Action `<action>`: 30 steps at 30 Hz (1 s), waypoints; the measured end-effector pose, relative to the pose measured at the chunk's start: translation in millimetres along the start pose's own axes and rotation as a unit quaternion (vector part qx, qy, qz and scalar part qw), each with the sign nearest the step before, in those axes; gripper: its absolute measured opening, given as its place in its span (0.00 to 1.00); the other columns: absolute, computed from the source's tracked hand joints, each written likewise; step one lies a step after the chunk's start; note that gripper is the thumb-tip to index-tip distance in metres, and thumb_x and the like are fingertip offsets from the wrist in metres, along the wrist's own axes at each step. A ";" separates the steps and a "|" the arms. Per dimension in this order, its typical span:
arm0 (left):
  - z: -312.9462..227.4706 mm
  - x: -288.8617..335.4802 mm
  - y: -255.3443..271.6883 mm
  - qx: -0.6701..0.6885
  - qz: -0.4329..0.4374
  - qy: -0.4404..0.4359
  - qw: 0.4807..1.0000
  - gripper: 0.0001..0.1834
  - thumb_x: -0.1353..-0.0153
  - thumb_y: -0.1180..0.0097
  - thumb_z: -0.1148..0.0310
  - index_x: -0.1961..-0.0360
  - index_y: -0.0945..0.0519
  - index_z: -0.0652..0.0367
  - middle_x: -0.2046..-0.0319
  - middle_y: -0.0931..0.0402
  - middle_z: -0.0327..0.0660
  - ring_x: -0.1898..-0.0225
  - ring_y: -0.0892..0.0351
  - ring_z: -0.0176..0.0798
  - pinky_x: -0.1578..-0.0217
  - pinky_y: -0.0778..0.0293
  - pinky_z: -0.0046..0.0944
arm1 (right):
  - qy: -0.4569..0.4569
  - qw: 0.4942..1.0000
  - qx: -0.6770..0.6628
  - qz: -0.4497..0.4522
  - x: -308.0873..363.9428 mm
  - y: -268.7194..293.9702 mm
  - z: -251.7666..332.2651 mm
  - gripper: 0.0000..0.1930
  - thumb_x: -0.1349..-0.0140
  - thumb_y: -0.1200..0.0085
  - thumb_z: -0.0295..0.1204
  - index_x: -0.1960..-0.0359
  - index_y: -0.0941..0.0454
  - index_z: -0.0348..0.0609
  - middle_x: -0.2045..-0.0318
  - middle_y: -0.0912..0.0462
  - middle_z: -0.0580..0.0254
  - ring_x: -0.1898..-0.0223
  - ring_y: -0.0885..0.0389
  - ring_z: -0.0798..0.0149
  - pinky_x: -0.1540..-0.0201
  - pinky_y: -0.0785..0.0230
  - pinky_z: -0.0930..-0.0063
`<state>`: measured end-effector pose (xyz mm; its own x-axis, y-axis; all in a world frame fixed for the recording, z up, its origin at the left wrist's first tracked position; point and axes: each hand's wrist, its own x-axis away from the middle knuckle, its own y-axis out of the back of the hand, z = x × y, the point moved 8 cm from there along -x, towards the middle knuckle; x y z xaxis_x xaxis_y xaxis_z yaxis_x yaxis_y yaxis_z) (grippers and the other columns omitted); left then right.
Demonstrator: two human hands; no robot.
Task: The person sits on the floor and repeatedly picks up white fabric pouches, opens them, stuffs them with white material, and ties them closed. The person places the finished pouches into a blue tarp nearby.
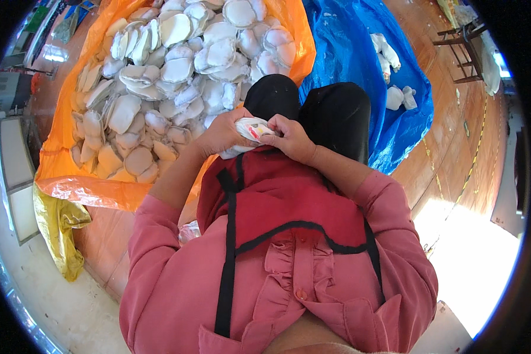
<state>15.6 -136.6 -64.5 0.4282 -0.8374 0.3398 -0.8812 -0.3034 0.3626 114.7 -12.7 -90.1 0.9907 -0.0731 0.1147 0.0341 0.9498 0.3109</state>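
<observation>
Above my lap, a small white soft fabric piece (249,125) with red and yellow marks is held between my two hands. My left hand (219,134) wraps round its left side, fingers closed. On its right side, the thumb and fingers of my right hand (294,140) pinch the edge. What lies inside the piece is hidden by my fingers. Just beyond my hands, a heap of white rounded padded pieces (177,71) covers an orange plastic sheet (88,190). To the right, several white stuffed pieces (385,54) rest on a blue plastic sheet (342,50).
My knees (336,115) stand between the two sheets. A yellow plastic bag (62,230) lies at the left, below the orange sheet. A dark wooden stool (463,53) stands at the far right on the reddish-brown floor (454,135).
</observation>
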 end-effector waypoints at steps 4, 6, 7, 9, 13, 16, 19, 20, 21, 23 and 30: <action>-37.7 12.7 5.8 -0.230 -0.136 -0.087 0.960 0.21 0.49 0.31 0.55 0.58 0.21 0.54 0.66 0.17 0.48 0.63 0.17 0.53 0.62 0.23 0.48 | -0.030 0.991 -0.130 -0.026 7.7 -0.1 -8.9 0.19 0.39 0.34 0.36 0.55 0.29 0.42 0.69 0.21 0.65 0.69 0.23 0.72 0.66 0.30 0.75; -47.4 19.5 8.8 -0.285 -0.216 -0.099 0.929 0.16 0.46 0.35 0.57 0.60 0.20 0.53 0.67 0.17 0.47 0.66 0.18 0.54 0.67 0.25 0.52 | 0.011 0.974 -0.218 -0.062 6.5 -1.8 7.8 0.21 0.38 0.36 0.34 0.50 0.32 0.41 0.66 0.22 0.66 0.66 0.24 0.74 0.64 0.30 0.77; -47.7 20.1 6.3 -0.299 -0.240 -0.123 0.915 0.16 0.46 0.36 0.59 0.60 0.20 0.54 0.68 0.18 0.46 0.67 0.18 0.53 0.68 0.25 0.51 | 0.032 0.962 -0.261 -0.080 6.1 0.1 13.4 0.23 0.37 0.36 0.32 0.47 0.34 0.40 0.64 0.22 0.66 0.65 0.24 0.75 0.63 0.30 0.79; -50.2 22.7 3.1 -0.329 -0.285 -0.173 0.884 0.15 0.47 0.36 0.61 0.60 0.20 0.55 0.71 0.20 0.45 0.70 0.19 0.52 0.70 0.25 0.50 | -0.025 0.971 -0.223 -0.078 2.3 -3.2 3.2 0.24 0.34 0.40 0.32 0.43 0.39 0.36 0.63 0.21 0.60 0.64 0.23 0.73 0.63 0.27 0.78; -60.3 33.4 -11.4 -0.376 -0.320 -0.236 0.837 0.14 0.49 0.38 0.65 0.60 0.20 0.56 0.76 0.26 0.41 0.75 0.23 0.48 0.74 0.28 0.47 | -0.114 0.935 -0.330 -0.053 2.6 -7.4 9.1 0.23 0.31 0.44 0.31 0.43 0.40 0.35 0.62 0.21 0.55 0.64 0.21 0.71 0.65 0.24 0.76; -64.2 33.8 -14.1 -0.381 -0.333 -0.256 0.824 0.15 0.50 0.38 0.66 0.59 0.20 0.57 0.77 0.28 0.40 0.76 0.25 0.46 0.75 0.30 0.46 | -0.121 0.923 -0.362 -0.052 3.9 -10.0 9.3 0.22 0.31 0.45 0.30 0.43 0.40 0.34 0.63 0.21 0.54 0.66 0.20 0.69 0.66 0.23 0.76; -63.3 33.8 -16.6 -0.371 -0.331 -0.255 0.829 0.17 0.50 0.38 0.67 0.58 0.20 0.58 0.76 0.27 0.41 0.75 0.25 0.47 0.75 0.30 0.46 | -0.128 0.919 -0.369 -0.053 4.2 -12.8 6.5 0.21 0.30 0.46 0.30 0.43 0.39 0.37 0.63 0.22 0.58 0.67 0.22 0.71 0.64 0.26 0.78; -62.9 34.5 -17.7 -0.371 -0.331 -0.254 0.830 0.17 0.51 0.38 0.67 0.58 0.20 0.58 0.76 0.27 0.41 0.75 0.25 0.47 0.75 0.30 0.46 | -0.133 0.919 -0.369 -0.050 4.9 -14.6 4.9 0.20 0.30 0.46 0.31 0.42 0.39 0.38 0.62 0.22 0.60 0.66 0.22 0.72 0.62 0.26 0.78; -62.5 34.4 -18.4 -0.370 -0.331 -0.253 0.831 0.17 0.51 0.38 0.68 0.58 0.20 0.59 0.76 0.27 0.41 0.75 0.25 0.47 0.74 0.29 0.46 | -0.129 0.918 -0.370 -0.055 4.9 -15.2 2.9 0.20 0.30 0.46 0.31 0.43 0.39 0.38 0.63 0.22 0.60 0.67 0.23 0.72 0.63 0.26 0.79; -61.1 32.7 -20.6 -0.352 -0.321 -0.260 0.840 0.18 0.51 0.38 0.68 0.57 0.20 0.60 0.75 0.27 0.42 0.74 0.24 0.48 0.74 0.29 0.47 | -0.122 0.918 -0.373 -0.063 4.5 -16.1 -1.0 0.20 0.31 0.45 0.31 0.44 0.38 0.38 0.64 0.22 0.60 0.68 0.23 0.72 0.65 0.27 0.79; -59.1 33.6 -27.3 -0.343 -0.289 -0.265 0.854 0.25 0.52 0.36 0.67 0.51 0.25 0.63 0.72 0.24 0.45 0.72 0.23 0.51 0.71 0.27 0.47 | -0.150 0.930 -0.322 -0.091 3.6 -15.5 -5.6 0.17 0.32 0.45 0.30 0.48 0.37 0.39 0.69 0.23 0.61 0.75 0.25 0.73 0.74 0.29 0.80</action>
<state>65.9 -129.6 -11.7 0.4412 -0.7810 -0.4420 -0.1516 -0.5504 0.8210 118.5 -26.0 -99.8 0.8828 -0.2410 0.4031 0.3658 0.8911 -0.2684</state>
